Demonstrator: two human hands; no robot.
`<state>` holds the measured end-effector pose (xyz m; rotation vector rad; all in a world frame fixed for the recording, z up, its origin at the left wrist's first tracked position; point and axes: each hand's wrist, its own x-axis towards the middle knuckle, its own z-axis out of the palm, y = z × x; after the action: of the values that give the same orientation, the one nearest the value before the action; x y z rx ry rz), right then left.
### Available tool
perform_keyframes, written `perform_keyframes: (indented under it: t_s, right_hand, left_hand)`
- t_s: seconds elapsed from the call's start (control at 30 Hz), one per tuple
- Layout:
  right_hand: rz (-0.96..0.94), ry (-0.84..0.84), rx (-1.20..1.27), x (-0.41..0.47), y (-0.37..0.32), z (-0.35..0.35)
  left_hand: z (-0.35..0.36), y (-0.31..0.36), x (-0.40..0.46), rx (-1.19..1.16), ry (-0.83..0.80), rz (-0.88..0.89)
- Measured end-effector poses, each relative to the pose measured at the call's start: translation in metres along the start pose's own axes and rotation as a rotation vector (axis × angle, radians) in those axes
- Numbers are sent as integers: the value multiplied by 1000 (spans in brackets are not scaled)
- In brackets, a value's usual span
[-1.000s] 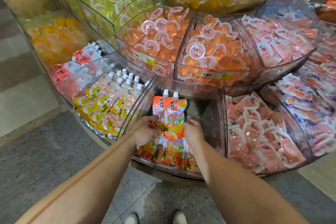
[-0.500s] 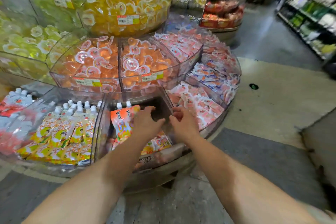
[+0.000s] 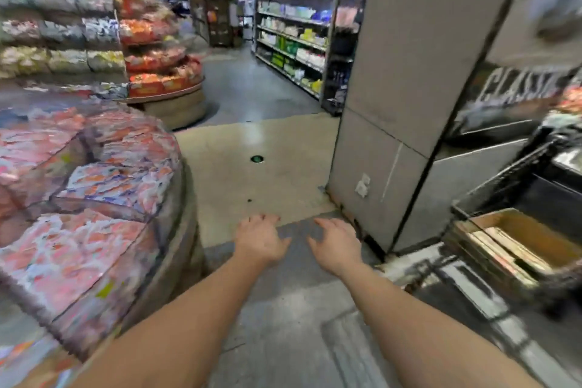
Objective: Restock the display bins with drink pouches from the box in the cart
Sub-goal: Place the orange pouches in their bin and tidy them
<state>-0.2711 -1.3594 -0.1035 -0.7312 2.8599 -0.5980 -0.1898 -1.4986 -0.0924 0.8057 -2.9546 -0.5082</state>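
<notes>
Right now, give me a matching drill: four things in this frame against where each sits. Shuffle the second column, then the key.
Things
1. left hand
2. right hand
3. cardboard box
4. display bins

Places
A. far left of frame, packed with pink and orange packets
B. lower right, in the dark wire cart
C. centre, fingers spread, empty, over the grey floor
D. just right of centre, fingers spread, empty, near the base of the grey pillar

Pairs: 1-C, 2-D, 3-B, 4-A
</notes>
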Motion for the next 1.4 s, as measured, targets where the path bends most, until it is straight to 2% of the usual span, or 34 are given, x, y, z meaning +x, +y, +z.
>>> perform_keyframes:
  t_s: [0.2,0.43,0.73,1.03,1.23,1.4]
  right_hand:
    - [303,161,-25,-4,197,-107]
    - [549,268,52,1,326,-149]
    - [734,360,123,118,453,-184]
    - [1018,342,215,201,564,-219]
    - [1100,305,253,237,637,-230]
    - [1084,190,315,272,709,-217]
  left_hand:
    - [62,216,38,17,-32,309]
    - [118,372,78,48,-116,578]
    - [184,504,218,65,-194,714]
    - [223,625,353,114,-289,842]
    - [281,669,393,128,-415,815]
    - [336,700,423,119,-525,677]
